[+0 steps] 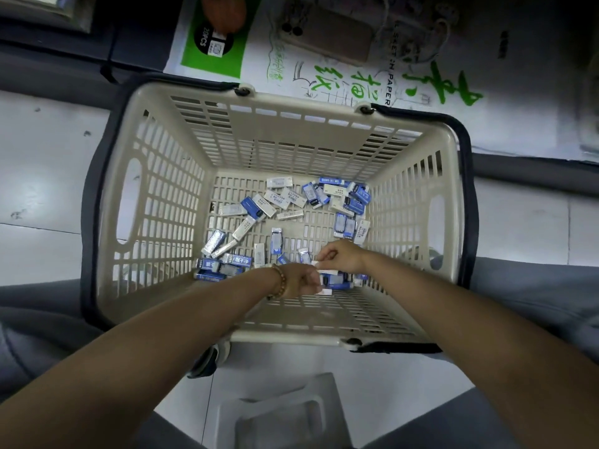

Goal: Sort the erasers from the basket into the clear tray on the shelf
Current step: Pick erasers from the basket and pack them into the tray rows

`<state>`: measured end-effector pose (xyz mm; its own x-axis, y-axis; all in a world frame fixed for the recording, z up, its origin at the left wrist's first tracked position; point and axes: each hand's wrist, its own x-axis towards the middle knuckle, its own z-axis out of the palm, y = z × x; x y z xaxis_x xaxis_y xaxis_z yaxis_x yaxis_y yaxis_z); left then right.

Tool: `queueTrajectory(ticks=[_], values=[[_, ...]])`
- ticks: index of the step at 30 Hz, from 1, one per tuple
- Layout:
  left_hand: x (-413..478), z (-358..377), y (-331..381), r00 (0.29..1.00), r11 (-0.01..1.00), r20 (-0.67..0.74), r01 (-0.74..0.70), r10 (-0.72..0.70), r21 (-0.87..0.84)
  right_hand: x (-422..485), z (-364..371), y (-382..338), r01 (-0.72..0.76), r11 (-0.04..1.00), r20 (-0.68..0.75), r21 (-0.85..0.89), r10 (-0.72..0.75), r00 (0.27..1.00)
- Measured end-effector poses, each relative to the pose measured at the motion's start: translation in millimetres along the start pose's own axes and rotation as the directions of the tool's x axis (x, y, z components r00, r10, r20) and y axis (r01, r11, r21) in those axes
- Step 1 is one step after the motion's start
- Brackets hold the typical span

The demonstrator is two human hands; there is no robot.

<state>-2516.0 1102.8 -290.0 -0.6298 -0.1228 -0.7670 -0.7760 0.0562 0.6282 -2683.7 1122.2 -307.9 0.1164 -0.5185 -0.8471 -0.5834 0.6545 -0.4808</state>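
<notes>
A beige slatted basket [162, 196] with dark handles stands on the floor below me. Several blue-and-white wrapped erasers [285, 197] lie scattered over its bottom. Both my arms reach down into the near part of the basket. My left hand [299, 280], with a bead bracelet on the wrist, is curled around a small stack of erasers [325, 290]. Just right of it, my right hand [340, 256] pinches a white eraser [324, 268] between thumb and fingers, close against the left hand. The clear tray and the shelf are not in view.
Sketch-paper packs [356, 72] with green lettering lie beyond the basket, with a phone [327, 34] on top. A white plastic stool [278, 413] sits on the tiled floor between my knees. Dark shelf bases run along the far left and right.
</notes>
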Motion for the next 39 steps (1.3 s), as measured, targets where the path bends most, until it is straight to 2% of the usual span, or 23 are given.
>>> queueTrajectory(ticks=[4, 6, 7, 11, 14, 15, 17, 19, 21, 23, 25, 28, 30, 32, 36, 39], values=[[1, 2, -5, 0.998, 0.969, -0.026, 0.051, -0.059, -0.242, 0, 0, -1, -0.062, 0.996, 0.090, -0.057, 0.067, 0.994], [-2, -4, -8, 0.990, 0.905, -0.002, 0.128, -0.141, -0.406, 0, -2, -2, -0.074, 0.997, 0.078, -0.032, 0.076, 0.994], [-4, -8, -8, 0.985, 0.896, -0.002, 0.158, -0.174, -0.415, -2, -4, -3, -0.075, 0.997, 0.055, 0.008, 0.074, 0.996], [-23, -46, -2, 0.973, 0.920, -0.144, 0.115, -0.180, -0.376, -15, -27, -27, 0.002, 0.987, -0.100, 0.158, 0.014, 0.995], [-56, -99, 23, 0.920, 0.994, -0.378, 0.078, -0.102, -0.079, -41, -57, -65, 0.088, 0.988, -0.172, 0.128, -0.065, 0.983], [-74, -117, 35, 0.906, 0.995, -0.420, 0.089, -0.059, 0.052, -54, -68, -81, 0.121, 0.988, -0.184, 0.093, -0.103, 0.978], [-112, -147, 62, 0.865, 0.975, -0.502, 0.106, 0.006, 0.194, -86, -90, -114, 0.200, 0.979, -0.210, 0.024, -0.191, 0.959], [-151, -170, 87, 0.818, 0.990, -0.573, 0.039, 0.046, 0.136, -124, -110, -147, 0.293, 0.956, -0.260, -0.001, -0.283, 0.923], [-184, -184, 110, 0.771, 0.986, -0.633, -0.145, 0.060, -0.083, -166, -124, -178, 0.403, 0.915, -0.331, 0.014, -0.377, 0.865], [-212, -186, 132, 0.795, 0.865, -0.605, -0.332, 0.043, -0.376, -207, -130, -201, 0.534, 0.840, -0.377, 0.090, -0.468, 0.800], [-232, -179, 151, 0.830, 0.713, -0.556, -0.418, 0.048, -0.563, -239, -131, -214, 0.643, 0.749, -0.422, 0.160, -0.537, 0.731], [-243, -163, 168, 0.822, 0.650, -0.566, -0.466, 0.067, -0.601, -264, -127, -224, 0.727, 0.651, -0.515, 0.217, -0.557, 0.652], [-242, -156, 177, 0.821, 0.622, -0.566, -0.482, 0.074, -0.617, -271, -123, -229, 0.753, 0.618, -0.543, 0.227, -0.562, 0.624], [-240, -152, 188, 0.833, 0.554, -0.545, -0.496, 0.089, -0.668, -275, -119, -233, 0.758, 0.626, -0.544, 0.184, -0.577, 0.609], [-240, -148, 200, 0.865, 0.344, -0.475, -0.501, 0.163, -0.794, -274, -113, -234, 0.727, 0.686, -0.560, 0.037, -0.588, 0.584], [-242, -147, 199, 0.865, 0.317, -0.441, -0.499, 0.240, -0.807, -273, -111, -233, 0.724, 0.689, -0.571, 0.025, -0.585, 0.576]])
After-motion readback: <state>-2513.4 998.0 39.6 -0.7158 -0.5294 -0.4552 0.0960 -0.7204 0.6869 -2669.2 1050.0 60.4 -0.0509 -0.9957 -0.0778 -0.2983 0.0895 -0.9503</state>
